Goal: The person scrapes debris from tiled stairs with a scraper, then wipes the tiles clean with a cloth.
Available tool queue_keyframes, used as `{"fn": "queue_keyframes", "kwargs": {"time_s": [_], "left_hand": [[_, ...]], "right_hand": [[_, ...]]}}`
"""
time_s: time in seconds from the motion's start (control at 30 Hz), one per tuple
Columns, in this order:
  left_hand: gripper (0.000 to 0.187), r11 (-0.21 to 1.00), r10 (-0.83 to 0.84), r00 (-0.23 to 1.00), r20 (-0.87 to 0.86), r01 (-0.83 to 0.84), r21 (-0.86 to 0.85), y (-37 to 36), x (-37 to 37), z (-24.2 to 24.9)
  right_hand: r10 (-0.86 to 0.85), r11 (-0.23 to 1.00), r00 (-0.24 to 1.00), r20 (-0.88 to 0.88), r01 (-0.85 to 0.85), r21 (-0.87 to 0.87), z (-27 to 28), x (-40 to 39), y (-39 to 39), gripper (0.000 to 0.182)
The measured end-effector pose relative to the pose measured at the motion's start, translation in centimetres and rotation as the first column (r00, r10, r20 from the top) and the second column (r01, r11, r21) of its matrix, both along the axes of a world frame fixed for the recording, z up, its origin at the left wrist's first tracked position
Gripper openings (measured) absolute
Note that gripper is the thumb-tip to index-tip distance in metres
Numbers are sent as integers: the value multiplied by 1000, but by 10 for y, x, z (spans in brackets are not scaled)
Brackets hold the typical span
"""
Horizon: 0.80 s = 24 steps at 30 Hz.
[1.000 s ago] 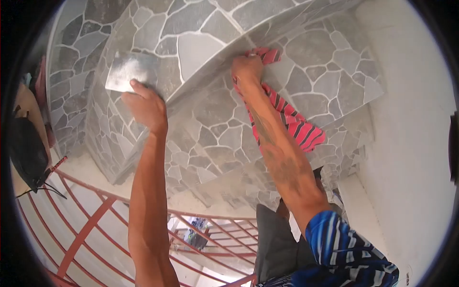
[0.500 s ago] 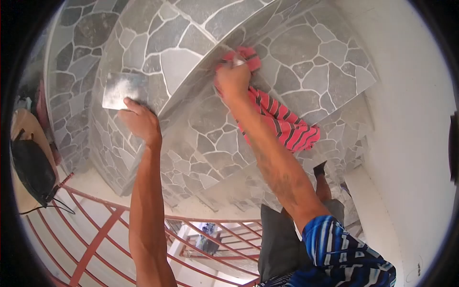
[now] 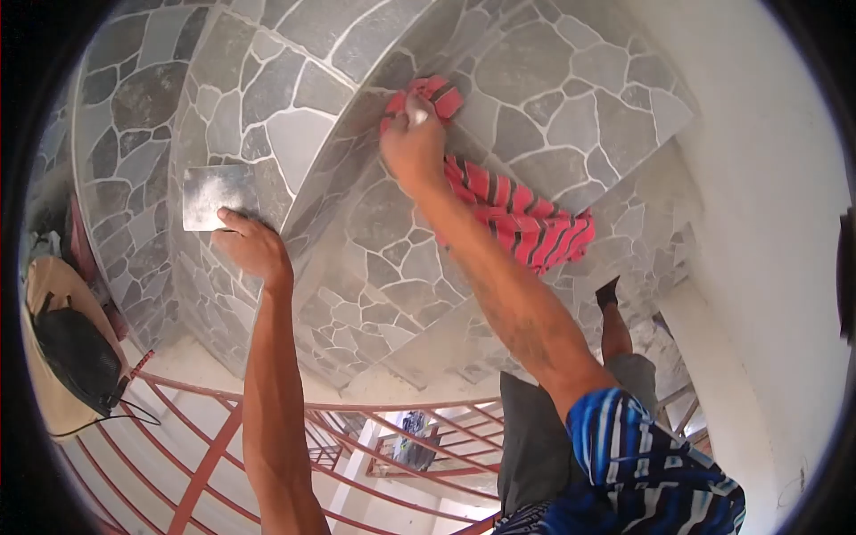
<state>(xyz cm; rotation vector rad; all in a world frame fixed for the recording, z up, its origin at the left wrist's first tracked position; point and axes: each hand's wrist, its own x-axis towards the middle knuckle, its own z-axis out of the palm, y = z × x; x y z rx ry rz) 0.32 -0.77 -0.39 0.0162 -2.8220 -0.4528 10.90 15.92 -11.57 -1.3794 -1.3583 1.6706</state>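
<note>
My left hand (image 3: 252, 248) is closed on a flat, shiny, square metal plate (image 3: 214, 194), thumb lying over its lower edge. The plate is over the stone-patterned tread of the upper step (image 3: 290, 147). My right hand (image 3: 415, 152) grips a red cloth with dark stripes (image 3: 526, 230). Part of that cloth bunches beyond my fingers, by the riser below the step's edge. Its loose end trails toward the lower right across the lower step (image 3: 544, 98). A small whitish spot shows at my right fingers; I cannot make out what it is.
A red metal railing (image 3: 201, 459) curves along the bottom. At the left, a black bag (image 3: 76, 357) rests against a tan rounded thing (image 3: 53, 276). A white wall (image 3: 758, 250) borders the stairs on the right. More stone-patterned steps lie below.
The view has shifted a little. My right hand and the bunched cloth have moved slightly up and left along the riser. The plate stays in my left hand, appearing slightly lower.
</note>
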Motion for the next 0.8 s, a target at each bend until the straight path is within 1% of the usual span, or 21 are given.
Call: {"fn": "queue_keyframes", "kwargs": {"time_s": [0.03, 0.07, 0.1, 0.17, 0.2, 0.23, 0.3, 0.4, 0.5, 0.57, 0.63, 0.67, 0.7, 0.73, 0.77, 0.8], "left_hand": [[65, 1000, 2, 1000, 6, -3, 12, 1, -1, 2], [64, 999, 8, 1000, 4, -8, 32, 6, -6, 2], [64, 999, 4, 1000, -2, -4, 36, 9, -7, 2], [63, 1000, 4, 1000, 4, -4, 23, 8, -2, 3], [62, 1000, 9, 1000, 3, -9, 21, 8, -4, 4], [62, 1000, 13, 1000, 2, -13, 23, 8, -7, 2], [62, 1000, 15, 1000, 10, -15, 14, 5, -6, 1], [61, 1000, 18, 1000, 10, -18, 19, 6, -7, 0], [61, 1000, 11, 1000, 6, -11, -16, 4, -5, 0], [62, 999, 7, 1000, -29, -8, -38, 2, -7, -2], [63, 1000, -15, 1000, -10, 15, 22, 3, -11, -5], [63, 999, -32, 999, 16, 31, 32, -1, -8, -4], [63, 999, -28, 999, 32, 26, 48, -2, -7, -4], [64, 997, -23, 999, 42, 20, 72, 0, -8, -4], [64, 996, -17, 999, 52, 12, 92, -2, -9, -3], [65, 999, -18, 1000, 10, 18, 39, -5, -12, -2]], "right_hand": [[71, 971, 998, -1, -69, -230, -19, -1, 12, 30], [143, 888, 989, -26, -140, -437, -30, -7, 22, 31], [141, 971, 985, 97, -119, -210, -31, -5, 21, 33], [60, 991, 996, 67, -52, -122, -72, -3, 8, 34], [13, 997, 999, 33, -11, -70, -73, -8, 12, 35], [-46, 984, 997, -67, 33, -174, -75, -10, 16, 37], [-193, 912, 955, -224, 90, -401, -78, -2, 15, 43], [-208, 887, 955, -211, 94, -451, -72, -1, 15, 40], [-123, 945, 990, -70, 95, -314, -58, -4, 17, 38], [-176, 892, 970, -167, 86, -444, -16, -2, 17, 40], [-145, 961, 976, -165, 99, -259, 27, -4, 9, 37], [-107, 994, 991, -79, 106, -14, 46, -2, -6, 33], [-90, 968, 996, 7, 86, 235, 54, -1, -11, 30], [-143, 987, 990, 3, 142, 72, 28, -7, -5, 27], [-194, 976, 981, 6, 194, -99, -17, -19, 0, 26], [-201, 969, 979, 27, 203, -144, -29, -24, -2, 26]]}}
